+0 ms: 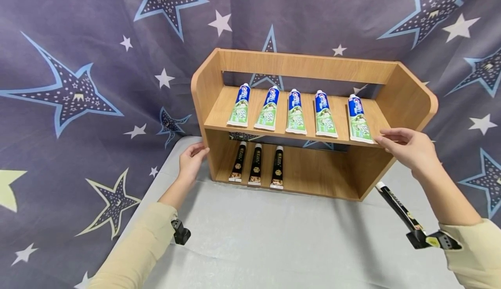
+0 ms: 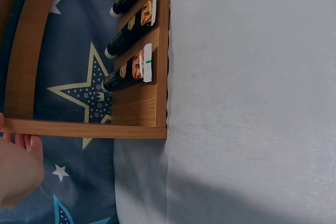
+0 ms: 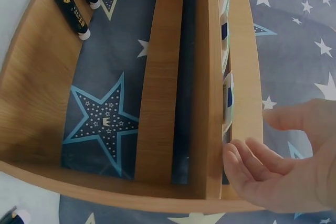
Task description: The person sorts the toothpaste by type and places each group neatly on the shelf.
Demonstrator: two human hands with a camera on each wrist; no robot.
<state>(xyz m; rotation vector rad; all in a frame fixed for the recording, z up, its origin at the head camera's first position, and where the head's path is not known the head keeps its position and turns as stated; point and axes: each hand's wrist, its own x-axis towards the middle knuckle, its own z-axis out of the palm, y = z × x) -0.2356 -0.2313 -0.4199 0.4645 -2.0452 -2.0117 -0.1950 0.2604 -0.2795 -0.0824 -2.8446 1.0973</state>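
A two-tier wooden shelf stands on the table. Several blue, white and green toothpaste tubes lie in a row on its upper board, caps to the back. Three black toothpaste tubes lie on the left part of the lower board. My left hand touches the front of the left side panel, fingers loosely bent. At the upper board's front right, my right hand has its fingertips by the bottom end of the rightmost green tube; the right wrist view shows nothing between thumb and fingers.
Another black tube lies on the table right of the shelf, partly hidden by the right wrist's camera. A grey-white cloth covers the table. Behind the shelf hangs a dark star-patterned curtain.
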